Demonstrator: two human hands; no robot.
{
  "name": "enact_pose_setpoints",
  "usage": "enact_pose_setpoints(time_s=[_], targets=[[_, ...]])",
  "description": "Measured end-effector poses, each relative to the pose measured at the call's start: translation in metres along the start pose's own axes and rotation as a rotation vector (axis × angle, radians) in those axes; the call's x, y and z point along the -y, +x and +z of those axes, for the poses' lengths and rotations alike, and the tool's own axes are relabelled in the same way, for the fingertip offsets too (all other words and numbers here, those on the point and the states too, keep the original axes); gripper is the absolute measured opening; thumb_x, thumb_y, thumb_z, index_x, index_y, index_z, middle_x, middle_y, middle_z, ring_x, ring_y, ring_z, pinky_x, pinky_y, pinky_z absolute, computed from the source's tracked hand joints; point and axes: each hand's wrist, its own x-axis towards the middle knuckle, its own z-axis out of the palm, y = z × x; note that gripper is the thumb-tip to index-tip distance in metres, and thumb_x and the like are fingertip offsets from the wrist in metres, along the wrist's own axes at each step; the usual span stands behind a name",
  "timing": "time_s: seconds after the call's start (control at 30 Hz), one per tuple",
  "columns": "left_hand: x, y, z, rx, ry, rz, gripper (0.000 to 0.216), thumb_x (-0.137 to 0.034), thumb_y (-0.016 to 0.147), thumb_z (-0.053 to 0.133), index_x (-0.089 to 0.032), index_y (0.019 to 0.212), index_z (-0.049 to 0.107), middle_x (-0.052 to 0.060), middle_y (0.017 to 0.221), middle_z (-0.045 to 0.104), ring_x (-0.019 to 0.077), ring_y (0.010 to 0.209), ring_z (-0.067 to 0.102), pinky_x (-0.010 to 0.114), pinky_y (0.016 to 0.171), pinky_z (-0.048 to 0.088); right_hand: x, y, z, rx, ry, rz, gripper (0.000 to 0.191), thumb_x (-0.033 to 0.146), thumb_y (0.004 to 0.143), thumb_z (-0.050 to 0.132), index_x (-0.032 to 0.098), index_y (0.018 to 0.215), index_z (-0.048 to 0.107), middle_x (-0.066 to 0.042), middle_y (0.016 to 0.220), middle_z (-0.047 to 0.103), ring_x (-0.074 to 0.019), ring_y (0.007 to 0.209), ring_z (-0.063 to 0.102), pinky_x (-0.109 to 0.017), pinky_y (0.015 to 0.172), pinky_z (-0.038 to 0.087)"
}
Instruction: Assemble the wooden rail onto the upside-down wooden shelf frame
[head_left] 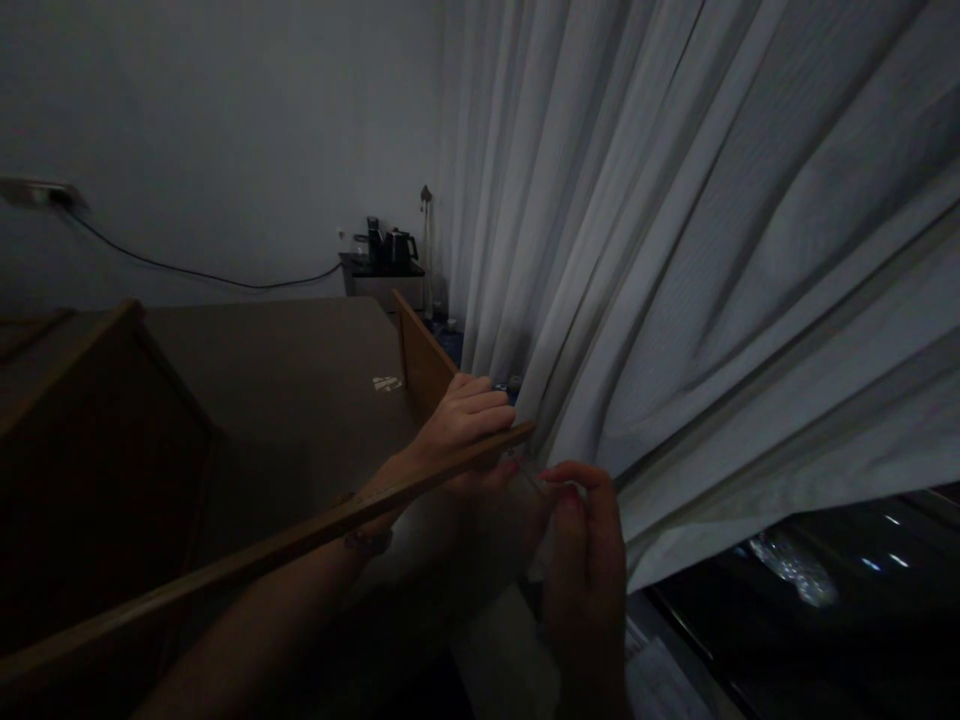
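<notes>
My left hand [469,412] is closed over the corner where a long wooden board [300,540] meets an upright wooden panel [424,352]. Its knuckles rest on top, while some fingers show dimly below the board's edge. My left forearm, with a bracelet at the wrist, runs behind the board. Just right of the board's end, my right hand [589,530] pinches a thin, straight rod [534,482] between thumb and forefinger. The rod points at the board's end near my left fingertips. It is too dark to tell what kind of tool it is.
A wooden piece of furniture [105,420] stands at the left. Long pale curtains [675,250] hang close on the right. A black kettle [400,246] sits on a small cabinet at the back, and a cable [225,284] runs along the wall. Small white scraps [387,383] lie on the grey-brown surface.
</notes>
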Motion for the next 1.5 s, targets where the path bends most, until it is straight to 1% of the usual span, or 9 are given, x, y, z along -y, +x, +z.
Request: enact_pose_setpoints(time_s=[0.2,0.37,0.5,0.6,0.87,1.03,1.2,1.33,1.5], targets=[[0.000,0.000,-0.001,0.026,0.011,-0.008,0.034,-0.050,0.085,0.035,-0.021,0.072,0.046,0.001,0.063,0.049,0.0185,0.065,0.043,0.037,0.065,0.031,-0.010,0.002,-0.005,0.051,0.023,-0.035,0.018,0.028,0.098,0.042,0.023,0.114,0.050,0.004,0.065,0.062,-0.0113,0.055,0.060,-0.021,0.053,0.049],[0.003,-0.001,0.000,0.006,-0.003,0.021,0.032,-0.048,0.084,0.034,-0.021,0.069,0.041,0.001,0.062,0.046,0.0181,0.064,0.042,0.037,0.064,0.030,-0.011,-0.002,-0.001,0.083,0.060,-0.017,0.027,0.032,0.100,0.039,0.021,0.092,0.063,0.001,0.067,0.064,-0.0121,0.060,0.062,-0.022,0.056,0.048],[0.005,-0.004,0.001,0.035,0.008,0.013,0.029,-0.046,0.083,0.036,-0.021,0.069,0.041,0.001,0.063,0.046,0.0185,0.065,0.043,0.037,0.065,0.031,-0.020,-0.006,0.006,0.085,0.149,-0.056,0.039,0.034,0.103,0.028,0.021,0.082,0.059,-0.002,0.076,0.063,-0.0142,0.075,0.062,-0.027,0.070,0.049],[0.005,-0.005,0.001,0.029,0.012,0.005,0.026,-0.044,0.082,0.037,-0.021,0.070,0.041,0.002,0.065,0.047,0.0187,0.066,0.043,0.037,0.067,0.031,-0.027,-0.003,0.005,0.107,0.156,-0.100,0.037,0.033,0.103,0.026,0.021,0.082,0.055,-0.001,0.077,0.058,-0.0149,0.074,0.059,-0.029,0.070,0.047],[0.000,0.000,-0.004,0.041,-0.004,0.008,0.033,-0.045,0.086,0.033,-0.021,0.069,0.046,0.001,0.062,0.046,0.0187,0.064,0.042,0.038,0.064,0.030,-0.024,0.028,-0.028,0.424,-0.211,-0.497,0.029,0.025,0.101,0.029,0.022,0.088,0.055,-0.003,0.078,0.059,-0.0180,0.080,0.052,-0.033,0.073,0.042],[0.000,0.000,-0.007,0.069,-0.031,0.013,0.042,-0.052,0.088,0.030,-0.020,0.069,0.050,0.002,0.062,0.048,0.0188,0.065,0.042,0.038,0.065,0.030,-0.019,0.042,-0.036,0.506,-0.346,-0.632,0.027,0.021,0.101,0.033,0.021,0.084,0.053,0.000,0.073,0.058,-0.0162,0.076,0.049,-0.031,0.078,0.039],[0.001,0.000,-0.007,0.058,-0.069,0.012,0.052,-0.055,0.091,0.019,-0.020,0.069,0.051,0.003,0.061,0.048,0.0190,0.064,0.042,0.039,0.066,0.030,-0.036,0.039,-0.026,0.420,-0.206,-0.657,0.038,0.035,0.103,0.027,0.022,0.078,0.053,0.000,0.068,0.054,-0.0169,0.077,0.049,-0.032,0.073,0.041],[0.003,-0.002,-0.002,-0.011,-0.029,0.017,0.044,-0.047,0.092,0.026,-0.020,0.067,0.050,0.002,0.059,0.047,0.0180,0.063,0.041,0.037,0.065,0.029,-0.047,0.025,-0.007,0.260,-0.023,-0.579,0.032,0.041,0.100,0.037,0.023,0.085,0.059,0.000,0.070,0.059,-0.0163,0.076,0.055,-0.030,0.068,0.046],[0.002,-0.001,0.001,-0.063,-0.027,0.006,0.042,-0.044,0.092,0.028,-0.020,0.063,0.047,0.001,0.056,0.045,0.0173,0.061,0.039,0.037,0.064,0.029,-0.051,0.006,0.015,-0.058,0.071,-0.510,0.014,0.024,0.097,0.047,0.022,0.100,0.061,-0.001,0.074,0.065,-0.0164,0.075,0.060,-0.029,0.063,0.051]])
